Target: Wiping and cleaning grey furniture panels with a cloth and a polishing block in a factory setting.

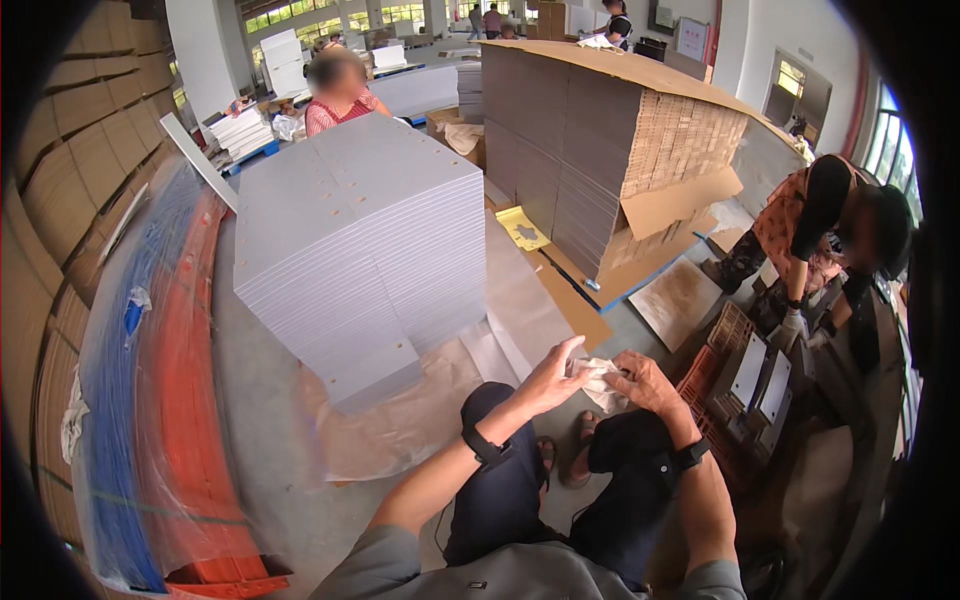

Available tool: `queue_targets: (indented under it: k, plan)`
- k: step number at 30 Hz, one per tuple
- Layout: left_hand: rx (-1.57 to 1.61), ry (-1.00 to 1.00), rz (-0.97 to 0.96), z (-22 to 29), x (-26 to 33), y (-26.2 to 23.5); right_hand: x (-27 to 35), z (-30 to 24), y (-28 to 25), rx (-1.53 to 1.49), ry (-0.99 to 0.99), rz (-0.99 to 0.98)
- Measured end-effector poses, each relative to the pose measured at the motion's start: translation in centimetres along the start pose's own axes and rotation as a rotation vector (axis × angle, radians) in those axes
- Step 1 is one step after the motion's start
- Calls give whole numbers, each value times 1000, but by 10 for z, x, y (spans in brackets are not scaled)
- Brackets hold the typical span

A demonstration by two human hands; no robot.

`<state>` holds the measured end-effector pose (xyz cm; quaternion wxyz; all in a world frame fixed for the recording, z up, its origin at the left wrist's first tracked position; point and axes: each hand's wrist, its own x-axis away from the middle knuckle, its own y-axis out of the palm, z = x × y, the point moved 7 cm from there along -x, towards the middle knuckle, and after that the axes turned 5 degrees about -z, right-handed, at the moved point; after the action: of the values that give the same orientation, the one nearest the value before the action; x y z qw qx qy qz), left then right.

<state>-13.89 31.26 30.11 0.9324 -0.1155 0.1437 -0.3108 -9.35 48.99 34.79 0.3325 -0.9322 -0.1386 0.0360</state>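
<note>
A crumpled off-white cloth [602,384], perhaps a work glove, is held up above my knees. My right hand [648,382] has its fingers bent and closed on the cloth from the right. On the other side, my left hand [548,382] reaches up to it, thumb raised and apart from the fingers. Its fingertips meet the cloth's left edge, and I see no grip there. Both wrists wear black bands. Beyond my hands, to the left, stands a tall stack of grey panels [375,190] with small holes along their faces.
A larger panel stack [560,130] with cardboard on top stands behind. Plastic-wrapped blue and orange strips [190,400] lie at left beside stacked cardboard [90,150]. At right, a co-worker [830,220] bends over orange crates [725,330] and panels. Another person [340,95] is behind the grey stack.
</note>
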Motion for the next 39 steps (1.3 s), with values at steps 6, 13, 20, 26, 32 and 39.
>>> queue_targets:
  k: [6, 13, 20, 26, 32, 39]
  plan:
    - [235, 1, 285, -20, -10, 26, 62, 20, -28, -416, 180, 204]
    - [81, -75, 3, -34, -8, 76, 88, 45, -10, 602, 191, 144]
    - [633, -103, -402, 15, -38, 187, 137, 65, -43, -383, 240, 402]
    - [1043, -349, -270, 11, -68, 221, 164, 100, -44, -658, 349, 620]
    - [723, -347, -513, 19, -66, 317, 209, 166, -23, -1293, 374, 733]
    - [332, -366, -564, -11, -159, 366, 303, 177, -132, 131, 636, 888]
